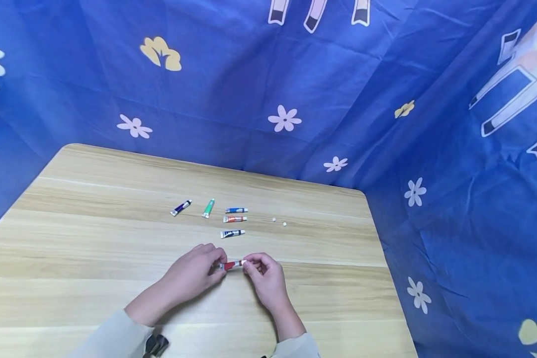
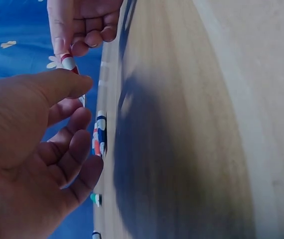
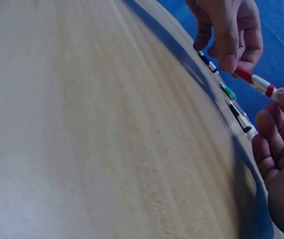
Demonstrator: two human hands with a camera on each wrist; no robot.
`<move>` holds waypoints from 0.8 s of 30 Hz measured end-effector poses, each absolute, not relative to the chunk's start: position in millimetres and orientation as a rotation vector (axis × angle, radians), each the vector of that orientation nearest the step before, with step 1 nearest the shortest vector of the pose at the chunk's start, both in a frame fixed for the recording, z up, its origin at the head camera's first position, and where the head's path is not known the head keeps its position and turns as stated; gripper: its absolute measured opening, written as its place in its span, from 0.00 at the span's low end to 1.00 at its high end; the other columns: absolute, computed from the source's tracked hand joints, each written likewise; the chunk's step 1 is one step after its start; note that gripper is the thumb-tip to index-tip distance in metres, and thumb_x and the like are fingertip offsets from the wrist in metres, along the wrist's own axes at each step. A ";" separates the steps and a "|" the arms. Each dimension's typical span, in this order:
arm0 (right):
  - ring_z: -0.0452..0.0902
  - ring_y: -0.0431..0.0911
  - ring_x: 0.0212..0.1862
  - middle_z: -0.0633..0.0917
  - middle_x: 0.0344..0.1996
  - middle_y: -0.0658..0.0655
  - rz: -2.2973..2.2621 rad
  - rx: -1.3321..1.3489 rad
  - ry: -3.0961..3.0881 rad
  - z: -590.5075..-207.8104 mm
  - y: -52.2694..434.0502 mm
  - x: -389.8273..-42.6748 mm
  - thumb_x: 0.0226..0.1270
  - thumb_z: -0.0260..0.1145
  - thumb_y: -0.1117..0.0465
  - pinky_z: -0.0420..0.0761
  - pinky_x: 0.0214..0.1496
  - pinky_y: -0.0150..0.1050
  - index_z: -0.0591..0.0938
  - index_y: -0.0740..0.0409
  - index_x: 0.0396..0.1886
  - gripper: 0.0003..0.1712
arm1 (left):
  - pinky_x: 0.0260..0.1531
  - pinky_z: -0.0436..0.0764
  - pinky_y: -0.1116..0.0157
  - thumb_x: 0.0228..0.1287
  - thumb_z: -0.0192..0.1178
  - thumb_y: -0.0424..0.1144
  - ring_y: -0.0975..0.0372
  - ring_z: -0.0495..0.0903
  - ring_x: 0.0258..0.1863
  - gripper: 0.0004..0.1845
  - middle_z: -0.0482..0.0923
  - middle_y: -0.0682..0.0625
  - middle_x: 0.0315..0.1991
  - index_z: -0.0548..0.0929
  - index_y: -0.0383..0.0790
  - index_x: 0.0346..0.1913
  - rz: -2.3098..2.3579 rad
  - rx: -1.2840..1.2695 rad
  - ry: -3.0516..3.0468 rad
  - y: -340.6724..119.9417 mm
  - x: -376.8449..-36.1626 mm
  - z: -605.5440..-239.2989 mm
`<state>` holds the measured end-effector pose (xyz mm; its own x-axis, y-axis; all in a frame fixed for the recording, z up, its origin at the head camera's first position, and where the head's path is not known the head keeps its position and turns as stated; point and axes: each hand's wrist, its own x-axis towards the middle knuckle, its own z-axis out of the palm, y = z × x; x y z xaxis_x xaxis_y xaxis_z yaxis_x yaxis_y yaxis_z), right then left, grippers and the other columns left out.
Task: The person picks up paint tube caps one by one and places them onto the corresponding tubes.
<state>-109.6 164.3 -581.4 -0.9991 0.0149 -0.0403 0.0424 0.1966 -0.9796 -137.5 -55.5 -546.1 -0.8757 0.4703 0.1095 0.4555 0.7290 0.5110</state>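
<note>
A small red-and-white paint tube (image 1: pixel 232 265) is held between both hands above the near middle of the table. My left hand (image 1: pixel 196 271) pinches its flat end between thumb and forefinger; the other fingers curl loosely below in the left wrist view. My right hand (image 1: pixel 268 281) pinches the white cap end with thumb and fingertips, which hide most of the cap. The tube's red band (image 3: pixel 270 90) shows close to the right thumb in the right wrist view. Just beyond the hands lies a dark blue paint tube (image 1: pixel 232 233).
Farther back lie an orange-red tube (image 1: pixel 235 219), a blue tube (image 1: pixel 236 210), a green tube (image 1: pixel 208 208) and a purple tube (image 1: pixel 181 208). Two small white caps (image 1: pixel 274 219) rest to their right. A blue patterned cloth (image 1: pixel 232 89) hangs behind the wooden table (image 1: pixel 94 238).
</note>
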 end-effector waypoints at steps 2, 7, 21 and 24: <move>0.83 0.39 0.36 0.90 0.38 0.69 -1.959 0.070 2.422 -579.4 165.4 -109.8 0.74 0.73 0.64 0.83 0.41 0.26 0.89 0.62 0.47 0.08 | 0.35 0.75 0.66 0.63 0.76 0.42 0.68 0.70 0.33 0.08 0.76 0.62 0.31 0.86 0.54 0.39 0.854 0.765 2.890 -54.5 -139.2 -547.9; 0.87 0.44 0.41 0.90 0.41 0.71 -2.002 0.130 2.371 -576.6 169.4 -111.2 0.79 0.68 0.64 0.89 0.50 0.32 0.87 0.67 0.50 0.10 | 0.35 0.75 0.65 0.63 0.76 0.41 0.67 0.71 0.31 0.07 0.77 0.60 0.30 0.86 0.52 0.39 0.841 0.737 2.867 -53.8 -145.9 -552.6; 0.88 0.41 0.41 0.87 0.46 0.77 -2.136 0.198 2.252 -580.9 178.8 -113.1 0.81 0.64 0.68 0.91 0.55 0.35 0.85 0.74 0.51 0.11 | 0.35 0.77 0.60 0.64 0.77 0.41 0.63 0.73 0.31 0.07 0.78 0.57 0.29 0.86 0.50 0.37 0.780 0.713 2.882 -55.0 -169.8 -557.3; 0.89 0.41 0.41 0.88 0.45 0.76 -2.152 0.210 2.250 -579.8 180.9 -114.1 0.80 0.65 0.67 0.91 0.56 0.37 0.86 0.73 0.51 0.11 | 0.35 0.77 0.60 0.64 0.77 0.40 0.63 0.74 0.31 0.07 0.79 0.57 0.29 0.87 0.49 0.38 0.782 0.714 2.888 -52.6 -172.9 -555.3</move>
<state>-114.1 180.9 -579.8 -0.9907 0.0826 -0.1082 0.1118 0.0399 -0.9929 -172.9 -52.6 -555.3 -0.8902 0.4521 0.0562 0.4188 0.7634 0.4918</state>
